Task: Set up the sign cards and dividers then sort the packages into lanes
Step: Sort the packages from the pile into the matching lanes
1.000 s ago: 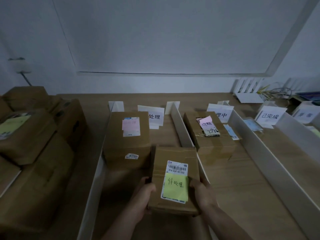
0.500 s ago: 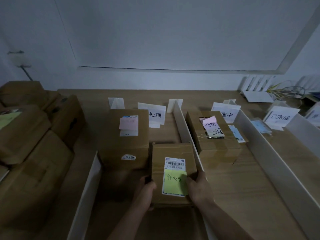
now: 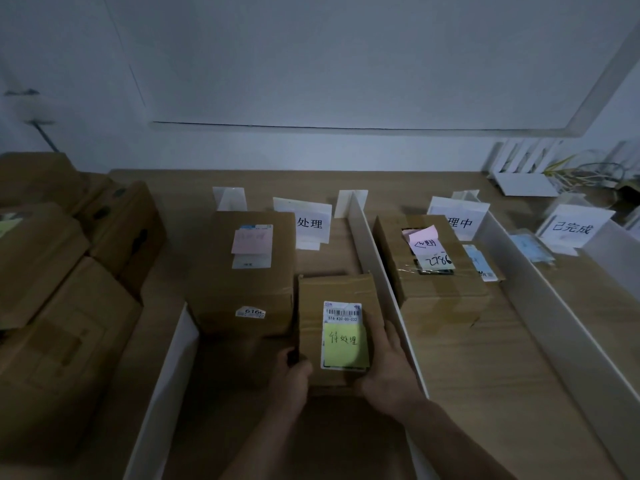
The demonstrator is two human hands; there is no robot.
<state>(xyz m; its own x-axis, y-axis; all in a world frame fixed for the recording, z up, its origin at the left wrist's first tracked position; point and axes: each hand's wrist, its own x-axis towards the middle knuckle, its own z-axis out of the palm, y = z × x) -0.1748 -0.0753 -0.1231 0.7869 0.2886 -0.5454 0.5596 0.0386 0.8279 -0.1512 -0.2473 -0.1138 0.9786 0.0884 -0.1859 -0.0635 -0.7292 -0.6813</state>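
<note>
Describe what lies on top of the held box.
On the box: a white barcode label and, over its lower part, a yellow handwritten note. The label's print beneath is covered.

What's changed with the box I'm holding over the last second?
The small box went forward, away from you, deeper into the left lane between the big box and the divider. Your left hand grips its near corner; your right hand now lies flatter along its right edge. The other boxes and sign cards stayed put.

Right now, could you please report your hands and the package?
Left hand grips the yellow-note package, right hand flat on its side. Package in left lane beside the larger box. White divider close at right.
</note>
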